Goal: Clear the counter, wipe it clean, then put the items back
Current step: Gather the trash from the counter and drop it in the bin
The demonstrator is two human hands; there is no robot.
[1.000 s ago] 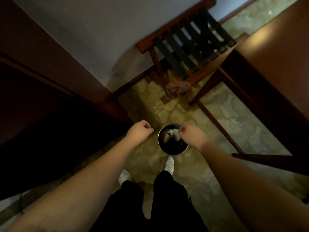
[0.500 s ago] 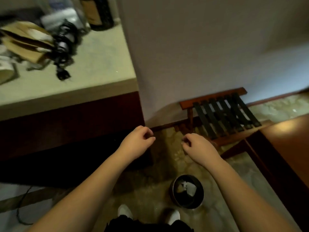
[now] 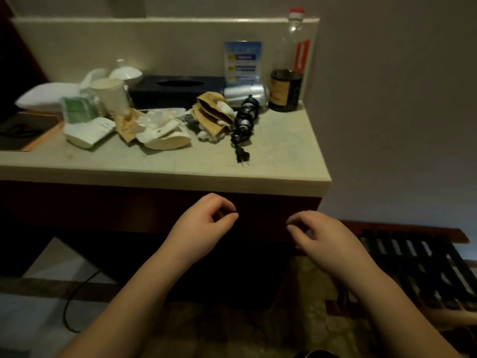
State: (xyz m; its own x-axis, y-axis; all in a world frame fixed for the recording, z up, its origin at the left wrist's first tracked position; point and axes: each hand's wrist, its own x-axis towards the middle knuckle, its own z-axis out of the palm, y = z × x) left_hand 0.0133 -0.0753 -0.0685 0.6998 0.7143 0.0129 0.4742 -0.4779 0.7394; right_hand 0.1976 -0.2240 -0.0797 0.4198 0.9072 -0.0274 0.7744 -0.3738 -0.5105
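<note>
My hands are empty in front of the messy counter.

My left hand point(image 3: 204, 226) and right hand point(image 3: 322, 236) curl loosely, holding nothing. The pale stone counter point(image 3: 284, 151) sits at 12 o'clock, with crumpled brown paper bags point(image 3: 211, 115).

table point(image 3: 284, 153): pale beige top, faintly mottled; dark red-brown front
tissue box point(image 3: 175, 90): black
bottle point(image 3: 287, 81): clear, red cap, red label strip, dark liquid low down
card point(image 3: 242, 62): blue, with yellow and white bands
cup point(image 3: 109, 95): cream white
packet point(image 3: 76, 109): green and white
bags point(image 3: 210, 113): tan brown (crumpled white paper inside)
cord point(image 3: 244, 122): black
can point(image 3: 244, 93): silver
rack point(image 3: 413, 262): black straps, reddish wood
floor point(image 3: 232, 329): pale floral pattern
</note>
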